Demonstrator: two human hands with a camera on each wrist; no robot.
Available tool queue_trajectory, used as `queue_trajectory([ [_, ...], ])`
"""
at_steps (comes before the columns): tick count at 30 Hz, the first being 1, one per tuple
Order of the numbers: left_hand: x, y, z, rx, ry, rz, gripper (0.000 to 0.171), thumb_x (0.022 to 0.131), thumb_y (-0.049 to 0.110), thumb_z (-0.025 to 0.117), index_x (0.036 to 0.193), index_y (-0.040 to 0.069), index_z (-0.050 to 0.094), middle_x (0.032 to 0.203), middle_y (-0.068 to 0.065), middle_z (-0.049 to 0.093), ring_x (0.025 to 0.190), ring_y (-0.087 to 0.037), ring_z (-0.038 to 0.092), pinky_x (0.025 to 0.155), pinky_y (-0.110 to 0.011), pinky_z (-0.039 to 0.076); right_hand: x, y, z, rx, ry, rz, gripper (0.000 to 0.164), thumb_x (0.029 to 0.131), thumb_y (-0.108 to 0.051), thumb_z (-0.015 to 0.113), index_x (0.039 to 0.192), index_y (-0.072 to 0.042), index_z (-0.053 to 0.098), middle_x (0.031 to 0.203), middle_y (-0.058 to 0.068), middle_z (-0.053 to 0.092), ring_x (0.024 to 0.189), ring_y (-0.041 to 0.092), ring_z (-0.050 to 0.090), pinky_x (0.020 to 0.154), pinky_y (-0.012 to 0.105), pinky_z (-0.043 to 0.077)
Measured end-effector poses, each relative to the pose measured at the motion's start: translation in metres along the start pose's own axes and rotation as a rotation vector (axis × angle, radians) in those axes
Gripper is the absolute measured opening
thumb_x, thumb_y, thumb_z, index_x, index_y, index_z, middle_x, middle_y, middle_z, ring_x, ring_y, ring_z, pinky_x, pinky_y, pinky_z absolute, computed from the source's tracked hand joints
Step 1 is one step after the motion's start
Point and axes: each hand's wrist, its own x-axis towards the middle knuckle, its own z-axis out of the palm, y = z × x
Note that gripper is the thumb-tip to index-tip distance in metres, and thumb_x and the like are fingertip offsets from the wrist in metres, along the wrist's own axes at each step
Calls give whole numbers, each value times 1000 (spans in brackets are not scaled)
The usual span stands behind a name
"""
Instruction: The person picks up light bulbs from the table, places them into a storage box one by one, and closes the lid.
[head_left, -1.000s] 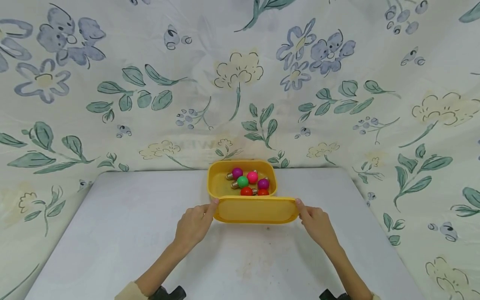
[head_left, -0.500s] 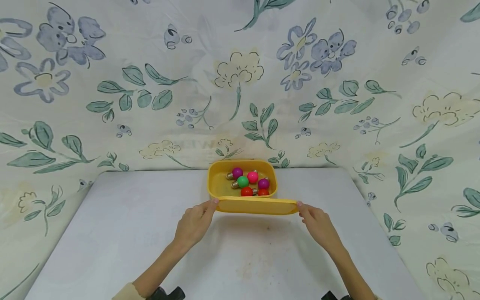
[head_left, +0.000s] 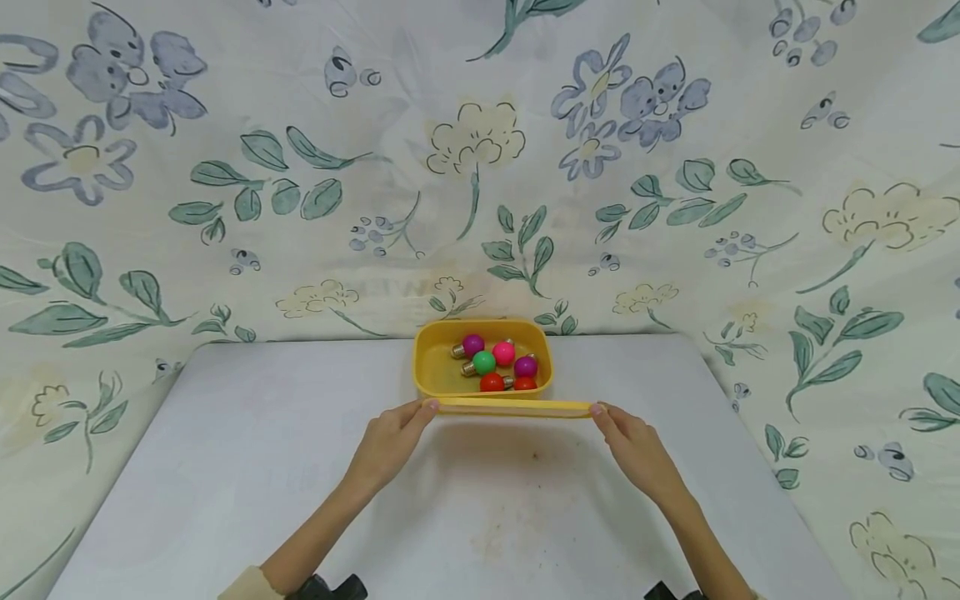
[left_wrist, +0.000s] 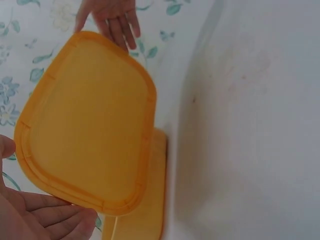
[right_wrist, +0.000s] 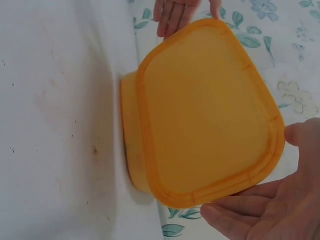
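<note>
Both hands hold a yellow plastic lid (head_left: 514, 407) by its two short ends, seen nearly edge-on in the head view. My left hand (head_left: 386, 446) pinches the left end, thumb on the near side; my right hand (head_left: 637, 450) pinches the right end likewise. Each wrist view shows a broad face of the lid (left_wrist: 92, 125) with a ridged rim. Just behind it stands an uncovered yellow container (head_left: 441, 377). Inside lie small coloured bulbs with screw bases: a green bulb (head_left: 484, 362), a pink bulb (head_left: 504, 353), two purple and two red ones.
The container stands at the far edge of a white table (head_left: 285, 433). Behind the table hangs a flower-printed cloth (head_left: 480, 250), which also shows along both sides. Small brownish specks mark the tabletop in front of the lid.
The lid has been tilted, its lower edge rising until the broad face narrows to a thin strip in the head view. Both hands keep their grip; the bulbs and container stay put.
</note>
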Motion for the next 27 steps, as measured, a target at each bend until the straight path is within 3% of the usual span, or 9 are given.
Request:
queue_trajectory([
  [3,-1,1,-1,-10,-9,-2,62,104,48,46,137,-3,57,135,-21,58,125,-39,55,100,-58,46,-1,-2,-1,-3,-3,-8,66,105,-52,41,141,2,53,100,12,64,97,29,60,77,42,51],
  [5,-2,1,-2,-19,-14,-2,62,104,47,46,138,-4,55,136,-21,57,127,-39,53,101,-57,45,-2,-3,-1,-4,-3,-13,68,105,-52,41,143,3,50,118,19,65,112,36,60,88,52,52],
  [8,-3,2,-3,-35,-21,0,62,104,46,46,141,-4,53,138,-20,56,129,-39,51,102,-57,44,-4,-6,-2,-5,5,-19,69,104,-52,42,145,3,47,137,23,56,128,43,51,98,64,45],
  [20,-10,4,-7,-70,-8,53,55,104,39,50,145,1,50,139,-17,55,129,-38,51,100,-57,46,-6,-13,-5,3,10,-18,65,104,-48,47,148,1,43,128,21,63,122,40,56,94,56,51],
  [27,-10,2,-9,-126,10,65,54,104,36,53,146,2,49,136,-18,59,123,-38,58,98,-55,48,-5,-16,-6,47,-15,-32,70,103,-47,48,152,2,35,145,25,48,130,40,50,100,51,46],
])
